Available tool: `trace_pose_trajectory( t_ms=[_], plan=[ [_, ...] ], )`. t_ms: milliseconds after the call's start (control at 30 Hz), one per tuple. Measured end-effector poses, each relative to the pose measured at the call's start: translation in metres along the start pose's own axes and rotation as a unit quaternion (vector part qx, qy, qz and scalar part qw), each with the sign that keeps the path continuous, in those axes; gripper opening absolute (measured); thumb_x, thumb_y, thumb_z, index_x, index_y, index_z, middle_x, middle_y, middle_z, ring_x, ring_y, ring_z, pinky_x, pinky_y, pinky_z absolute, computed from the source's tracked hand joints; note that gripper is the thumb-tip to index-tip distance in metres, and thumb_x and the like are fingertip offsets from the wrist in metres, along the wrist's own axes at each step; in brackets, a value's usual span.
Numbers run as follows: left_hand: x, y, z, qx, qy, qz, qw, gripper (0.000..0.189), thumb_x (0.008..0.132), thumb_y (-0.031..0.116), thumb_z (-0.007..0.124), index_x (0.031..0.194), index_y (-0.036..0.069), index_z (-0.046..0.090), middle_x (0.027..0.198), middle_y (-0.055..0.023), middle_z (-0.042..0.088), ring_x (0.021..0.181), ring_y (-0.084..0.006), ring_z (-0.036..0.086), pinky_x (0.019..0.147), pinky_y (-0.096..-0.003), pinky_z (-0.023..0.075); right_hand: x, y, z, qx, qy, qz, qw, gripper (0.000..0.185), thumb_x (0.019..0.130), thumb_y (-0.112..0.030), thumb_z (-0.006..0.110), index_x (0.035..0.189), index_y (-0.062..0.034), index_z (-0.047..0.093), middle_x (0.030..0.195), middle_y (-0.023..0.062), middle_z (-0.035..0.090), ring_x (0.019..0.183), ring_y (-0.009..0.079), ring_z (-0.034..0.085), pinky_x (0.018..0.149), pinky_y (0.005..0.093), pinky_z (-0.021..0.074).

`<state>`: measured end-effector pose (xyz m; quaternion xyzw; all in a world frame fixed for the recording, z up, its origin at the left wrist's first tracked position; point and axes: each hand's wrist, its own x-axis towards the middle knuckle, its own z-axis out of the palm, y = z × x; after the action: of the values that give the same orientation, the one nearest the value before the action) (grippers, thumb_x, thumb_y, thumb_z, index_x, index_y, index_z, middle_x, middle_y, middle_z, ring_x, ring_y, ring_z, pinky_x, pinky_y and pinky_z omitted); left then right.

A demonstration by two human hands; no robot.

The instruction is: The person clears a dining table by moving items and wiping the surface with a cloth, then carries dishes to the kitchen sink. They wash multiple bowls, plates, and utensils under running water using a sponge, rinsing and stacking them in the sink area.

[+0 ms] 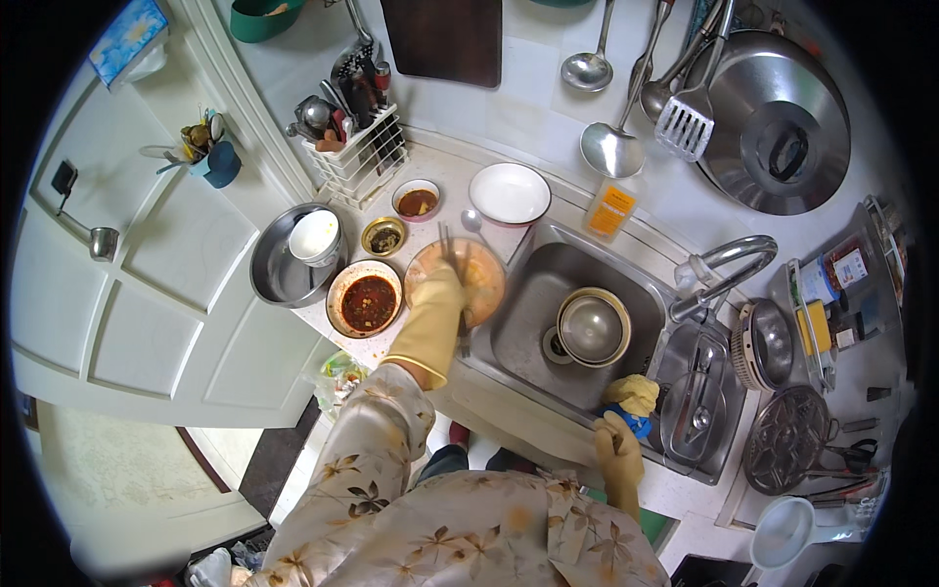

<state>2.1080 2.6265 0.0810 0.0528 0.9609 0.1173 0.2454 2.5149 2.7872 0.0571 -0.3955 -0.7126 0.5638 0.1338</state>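
Observation:
My left hand (440,297), in a yellow rubber glove, reaches over an orange bowl (487,282) at the left of the sink. Its fingers close around a bundle of chopsticks (464,339), whose ends stick out on both sides of the glove. A metal spoon (472,220) rests just beyond the bowl. Also gloved, my right hand (618,444) is curled at the sink's front edge, by a yellow cloth (634,395) and a blue cloth-like item (632,421). Whether it grips anything is unclear. Two nested bowls (593,329) sit in the steel sink (517,334).
Left of the orange bowl stand a bowl of red sauce (369,302), two small dishes with dark contents, and a steel basin (279,271) holding white bowls. A white enamel dish (510,192) and a detergent bottle (610,211) are behind. The faucet (722,271) arches at right.

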Motion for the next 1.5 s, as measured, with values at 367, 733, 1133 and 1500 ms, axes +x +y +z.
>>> trace_pose_trajectory(
  t_ms=[367,733,1133,1500],
  plan=[
    [-0.006,-0.022,-0.013,-0.664,-0.025,0.113,0.739,0.017,0.099,0.007,0.055,0.116,0.008,0.055,0.089,-0.0064,0.065,0.072,-0.0184,0.064,0.067,-0.0294,0.0570,0.013,-0.037,0.016,-0.098,-0.028,0.005,0.995,0.040,0.093,-0.025,0.064,0.129,-0.0074,0.064,0.118,0.0057,0.073,0.104,0.0177,0.069,0.094,0.0291,0.0494],
    [0.014,-0.030,0.050,-0.513,0.229,0.277,0.779,0.017,0.102,0.010,0.055,0.118,0.005,0.053,0.094,-0.0032,0.061,0.081,-0.0126,0.057,0.077,-0.0273,0.0492,0.019,-0.065,0.045,-0.140,-0.061,-0.061,0.986,0.031,0.094,-0.024,0.062,0.122,-0.0098,0.064,0.105,0.0085,0.073,0.101,0.0246,0.068,0.088,0.0315,0.0498],
    [0.143,0.026,-0.071,-0.684,-0.057,-0.009,0.727,0.010,0.099,0.009,0.055,0.107,0.004,0.052,0.082,-0.0099,0.061,0.059,-0.0192,0.060,0.046,-0.0325,0.0531,0.005,-0.047,0.048,-0.137,0.062,0.027,0.988,0.031,0.093,-0.032,0.061,0.120,-0.0176,0.068,0.098,0.0061,0.073,0.091,0.0192,0.068,0.084,0.0331,0.0506],
    [0.307,0.053,-0.058,0.010,-0.026,0.203,0.979,0.017,0.089,0.004,0.056,0.100,-0.003,0.067,0.087,-0.0209,0.070,0.075,-0.0349,0.071,0.059,-0.0452,0.0558,-0.036,-0.062,0.042,-0.190,0.154,0.167,0.955,0.033,0.090,-0.029,0.061,0.118,-0.0156,0.069,0.100,0.0094,0.074,0.095,0.0240,0.072,0.082,0.0338,0.0523]
  ],
)
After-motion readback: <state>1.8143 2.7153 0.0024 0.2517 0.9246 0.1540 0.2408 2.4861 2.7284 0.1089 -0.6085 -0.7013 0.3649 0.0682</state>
